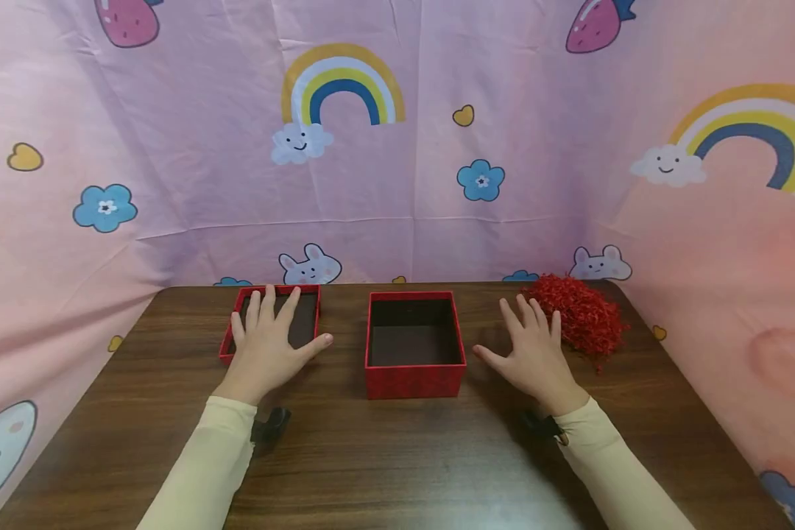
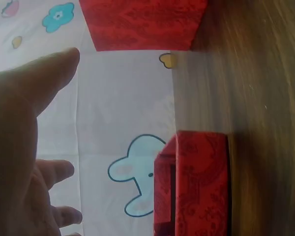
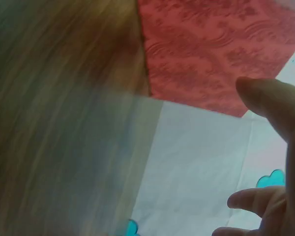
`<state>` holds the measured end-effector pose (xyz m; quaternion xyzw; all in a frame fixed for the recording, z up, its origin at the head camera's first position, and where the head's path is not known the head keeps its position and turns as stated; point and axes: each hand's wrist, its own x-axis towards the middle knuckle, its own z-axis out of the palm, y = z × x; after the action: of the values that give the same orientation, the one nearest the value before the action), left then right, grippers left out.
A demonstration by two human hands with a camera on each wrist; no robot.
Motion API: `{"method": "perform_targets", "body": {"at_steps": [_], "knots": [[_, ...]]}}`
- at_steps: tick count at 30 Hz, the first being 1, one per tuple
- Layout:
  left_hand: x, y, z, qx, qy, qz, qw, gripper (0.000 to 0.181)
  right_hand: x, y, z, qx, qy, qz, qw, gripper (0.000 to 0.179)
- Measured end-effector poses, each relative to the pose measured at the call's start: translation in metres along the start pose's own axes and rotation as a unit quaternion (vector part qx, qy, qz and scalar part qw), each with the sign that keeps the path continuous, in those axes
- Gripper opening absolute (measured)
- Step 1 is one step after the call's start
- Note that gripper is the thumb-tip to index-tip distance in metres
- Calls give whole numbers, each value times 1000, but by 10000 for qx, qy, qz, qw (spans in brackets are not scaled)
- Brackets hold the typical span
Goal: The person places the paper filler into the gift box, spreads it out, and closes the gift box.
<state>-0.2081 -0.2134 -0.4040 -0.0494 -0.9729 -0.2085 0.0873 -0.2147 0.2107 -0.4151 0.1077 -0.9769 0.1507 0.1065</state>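
In the head view my left hand [image 1: 269, 352] is held with fingers spread over the near side of a shallow red box lid [image 1: 317, 316], whose dark inside faces up. An open red box [image 1: 412, 383] with a patterned outside and black interior stands mid-table, between my two hands. My right hand [image 1: 533, 357], fingers also spread and holding nothing, is just right of that box. Behind it lies a heap of red shredded paper [image 1: 579, 313]. The left wrist view shows the lid [image 2: 201, 182] beyond my fingers; the right wrist view shows the box's side [image 3: 211, 54] near my thumb.
Everything sits on a dark wooden table [image 1: 371, 464]. A pink cloth [image 1: 397, 162] printed with rainbows, flowers and rabbits hangs behind it and along both sides. Dark straps [image 1: 271, 425] are on the wrists.
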Motion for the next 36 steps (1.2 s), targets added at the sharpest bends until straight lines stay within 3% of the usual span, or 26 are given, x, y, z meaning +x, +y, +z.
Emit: {"method": "perform_targets", "body": {"at_steps": [6, 13, 18, 22, 27, 33, 36], "knots": [[0, 8, -2, -464, 78, 139, 9988, 102, 0, -11, -6, 38, -7, -213, 9998, 98], [0, 18, -4, -980, 444, 420, 9933, 89, 3, -16, -22, 328, 91, -298, 9990, 94], [-1, 24, -6, -1572, 118, 592, 9857, 89, 3, -14, -28, 459, -1, -450, 9979, 89], [-1, 29, -6, -2229, -331, 602, 9724, 88, 3, -9, -31, 412, 31, -716, 9966, 89], [-2, 30, -6, -2865, -682, 348, 9550, 83, 5, -3, -34, 402, -84, -943, 9947, 96], [-2, 29, -4, -3424, -951, 131, 9347, 74, 7, 5, -39, 441, -417, -982, 9933, 97], [-2, 28, 0, -3803, -1123, -33, 9180, 74, 8, 10, -44, 510, -616, -836, 9933, 93]]}}
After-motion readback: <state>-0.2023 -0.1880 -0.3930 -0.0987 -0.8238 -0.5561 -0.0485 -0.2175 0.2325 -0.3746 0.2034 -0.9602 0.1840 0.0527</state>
